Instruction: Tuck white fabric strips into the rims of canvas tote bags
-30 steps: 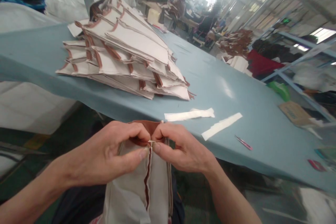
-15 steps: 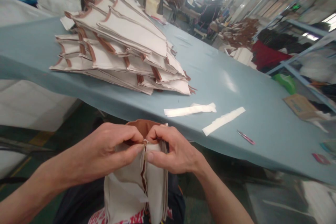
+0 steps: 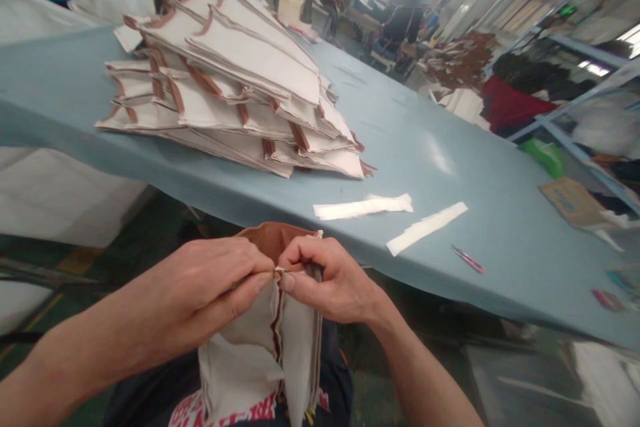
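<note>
A cream fabric piece with brown edging, perhaps a bag turned inside out (image 3: 297, 347), lies over my lap below the table edge. My left hand (image 3: 227, 283) pinches the top of its middle seam between thumb and fingers. Close against it, my right hand (image 3: 325, 280) pinches the same seam from the other side, thumb pressed down on the cream cloth. The fingertips of both hands nearly meet there and hide the exact spot they hold. Behind the hands rises a brown panel (image 3: 267, 237) of the same piece.
A blue-covered table (image 3: 415, 127) carries a stack of cream pieces with brown trim (image 3: 250, 80). Two white strips (image 3: 363, 207) and small pink-handled snips (image 3: 469, 259) lie near its front edge. A person (image 3: 403, 23) sits farther back. Shelving (image 3: 575, 147) stands at right.
My hands stay at the same seam, with the right thumb shifted slightly up towards the left fingertips. The view has moved a little; the table things lie as before.
</note>
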